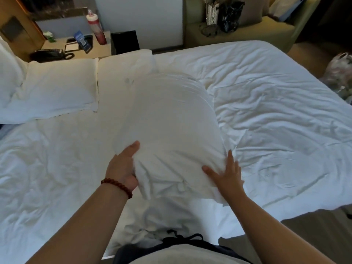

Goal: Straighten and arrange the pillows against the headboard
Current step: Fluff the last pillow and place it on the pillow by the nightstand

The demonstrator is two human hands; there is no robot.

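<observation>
Far left, 9 o'clock: leaning pillow point(9, 73) at the frame edge. The headboard itself is not plainly in view.
10 o'clock: flat pillow point(61, 86) lying on the bed, just beside the leaning one.
11 o'clock: second flat pillow point(122, 69), its edge touching the first. The nightstand point(95, 50) stands behind both.

Centre: held pillow point(171, 121), long axis running 6 to 12. Its far end overlaps the second flat pillow; I cannot tell whether they touch.
Left hand point(123, 168), 7 o'clock: grasping the near left corner, thumb on top, fabric bunched.
Right hand point(226, 174), 5 o'clock: fingers straight and spread, flat on the near right corner, pressing and not gripping.

Right, 3 o'clock: duvet point(276, 111), crumpled.

Judgement: partway. Three pillows sit at the head end. The held one has yet to be set there, and all need squaring up.
</observation>
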